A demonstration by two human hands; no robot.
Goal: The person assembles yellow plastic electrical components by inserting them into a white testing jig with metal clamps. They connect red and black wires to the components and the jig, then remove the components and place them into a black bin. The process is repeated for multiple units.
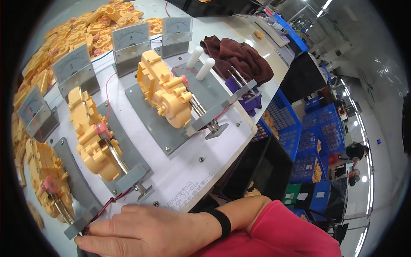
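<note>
Right-hand grip (158, 227): fingers bent and close together, fingertips at the grey clamp bar (81, 222) of the leftmost fixture. The inner side is hidden; whether anything is held cannot be determined. Red and black leads (105, 206) run just beside the fingers. The clamp bar and paired metal pins (63, 210) stand between the grip and the leftmost yellow gear housing (42, 171), located at the left of the surface (132, 132). The pins lead from the bar to the pink part (49, 185) on that housing. Housing long axis: upper left to lower right, its lower end toward the bar. Farther right stand a second housing (92, 141) and a third housing (165, 92). Panel meters (132, 38) stand behind; loose yellow parts (85, 34) are heaped beyond.
</note>
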